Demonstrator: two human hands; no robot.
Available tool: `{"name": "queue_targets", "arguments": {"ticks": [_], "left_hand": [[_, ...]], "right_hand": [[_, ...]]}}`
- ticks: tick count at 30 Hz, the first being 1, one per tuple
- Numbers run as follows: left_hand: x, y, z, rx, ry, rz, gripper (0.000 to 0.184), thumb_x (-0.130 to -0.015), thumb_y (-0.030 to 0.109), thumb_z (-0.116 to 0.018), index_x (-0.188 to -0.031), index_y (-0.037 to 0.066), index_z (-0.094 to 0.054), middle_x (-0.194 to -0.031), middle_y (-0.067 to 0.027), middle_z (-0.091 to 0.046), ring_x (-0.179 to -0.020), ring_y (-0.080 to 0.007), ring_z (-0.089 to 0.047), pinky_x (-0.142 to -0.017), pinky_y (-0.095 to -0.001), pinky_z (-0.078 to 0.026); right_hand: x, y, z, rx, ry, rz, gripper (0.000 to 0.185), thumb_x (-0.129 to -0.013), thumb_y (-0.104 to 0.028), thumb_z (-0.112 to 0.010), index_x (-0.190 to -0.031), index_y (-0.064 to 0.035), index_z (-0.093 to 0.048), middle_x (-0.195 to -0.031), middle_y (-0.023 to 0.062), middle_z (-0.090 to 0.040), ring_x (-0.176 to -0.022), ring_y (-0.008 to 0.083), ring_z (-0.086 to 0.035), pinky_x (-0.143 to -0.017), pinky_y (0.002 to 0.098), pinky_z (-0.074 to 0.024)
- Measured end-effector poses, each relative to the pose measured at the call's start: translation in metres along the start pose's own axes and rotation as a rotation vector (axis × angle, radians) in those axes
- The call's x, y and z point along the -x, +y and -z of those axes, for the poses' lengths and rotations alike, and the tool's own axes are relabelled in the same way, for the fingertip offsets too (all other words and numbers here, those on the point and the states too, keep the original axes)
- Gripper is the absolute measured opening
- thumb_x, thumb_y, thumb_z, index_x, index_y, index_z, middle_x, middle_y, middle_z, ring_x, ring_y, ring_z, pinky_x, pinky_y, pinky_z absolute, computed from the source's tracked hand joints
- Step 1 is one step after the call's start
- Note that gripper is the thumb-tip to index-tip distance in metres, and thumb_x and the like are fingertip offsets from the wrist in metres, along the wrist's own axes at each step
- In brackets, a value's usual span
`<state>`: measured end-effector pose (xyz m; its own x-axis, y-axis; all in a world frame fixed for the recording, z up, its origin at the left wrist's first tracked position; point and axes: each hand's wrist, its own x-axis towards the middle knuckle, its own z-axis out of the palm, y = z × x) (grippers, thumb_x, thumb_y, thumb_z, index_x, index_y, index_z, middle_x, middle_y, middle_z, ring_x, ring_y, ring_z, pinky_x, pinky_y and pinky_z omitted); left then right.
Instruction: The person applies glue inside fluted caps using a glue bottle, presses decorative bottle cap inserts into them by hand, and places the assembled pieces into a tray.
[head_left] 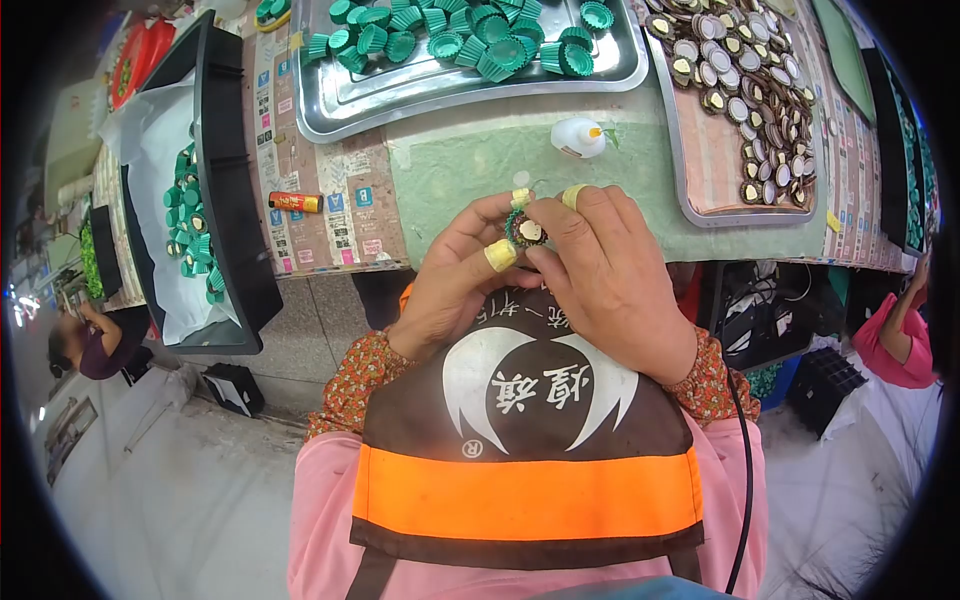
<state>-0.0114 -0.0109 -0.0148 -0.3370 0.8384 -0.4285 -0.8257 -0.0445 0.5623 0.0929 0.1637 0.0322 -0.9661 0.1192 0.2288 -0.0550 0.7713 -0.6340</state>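
Note:
Between my hands, just above my apron, is a small green fluted cup (513,226) with a brown disc (528,232) bearing a cream patch at its mouth. My left hand (458,248) pinches the cup between thumb and forefinger, both wrapped in yellow tape. Closed around its other side, my right hand (612,255) has its thumb and forefinger at the disc's edge; yellow tape circles one of its fingers. Fingers hide part of the cup. Beyond my hands, a white squeeze bottle (578,138) with an orange tip lies on the green cloth (450,165).
A metal tray (360,122) at the back holds many green cups. Brown and silver discs fill another tray (690,190) on the right. At left, a black crate (228,200) contains filled cups; a red-orange lighter (296,202) lies beside it. Other people sit at both sides.

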Motion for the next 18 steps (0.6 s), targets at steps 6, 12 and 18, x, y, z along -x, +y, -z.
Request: {"name": "queue_targets", "arguments": {"ticks": [6,12,18], "left_hand": [[-0.0002,-0.0001,-0.001,-0.012,0.002,0.0,0.048,-0.101,0.012,-0.061,-0.145,0.005,-0.044,-0.132,-0.0096,-0.057,-0.112,-0.0166,-0.063,-0.09,-0.031,-0.059],[-0.0008,-0.0038,0.0035,-0.061,0.032,0.008,0.044,-0.101,0.009,-0.061,-0.143,0.004,-0.047,-0.132,-0.01,-0.058,-0.113,-0.0167,-0.063,-0.09,-0.0312,-0.06],[-0.0003,-0.005,0.0063,-0.133,0.073,0.013,0.044,-0.102,0.007,-0.058,-0.144,0.002,-0.047,-0.134,-0.0111,-0.058,-0.117,-0.018,-0.062,-0.093,-0.0317,-0.059]], "right_hand": [[-0.0001,-0.0015,-0.0007,0.006,0.012,-0.008,0.049,-0.079,-0.001,-0.074,-0.125,-0.0004,-0.057,-0.1,0.0159,-0.054,-0.087,0.0346,-0.054,-0.076,0.0438,-0.0466],[0.0017,0.0009,-0.0021,-0.001,-0.002,-0.002,0.046,-0.079,-0.001,-0.074,-0.122,0.0,-0.058,-0.1,0.016,-0.055,-0.087,0.0344,-0.055,-0.075,0.0429,-0.0463],[-0.0013,0.0063,-0.0077,-0.001,0.048,0.02,0.035,-0.076,-0.008,-0.071,-0.109,-0.0014,-0.061,-0.094,0.0113,-0.054,-0.084,0.0309,-0.054,-0.072,0.0415,-0.0444]]}}
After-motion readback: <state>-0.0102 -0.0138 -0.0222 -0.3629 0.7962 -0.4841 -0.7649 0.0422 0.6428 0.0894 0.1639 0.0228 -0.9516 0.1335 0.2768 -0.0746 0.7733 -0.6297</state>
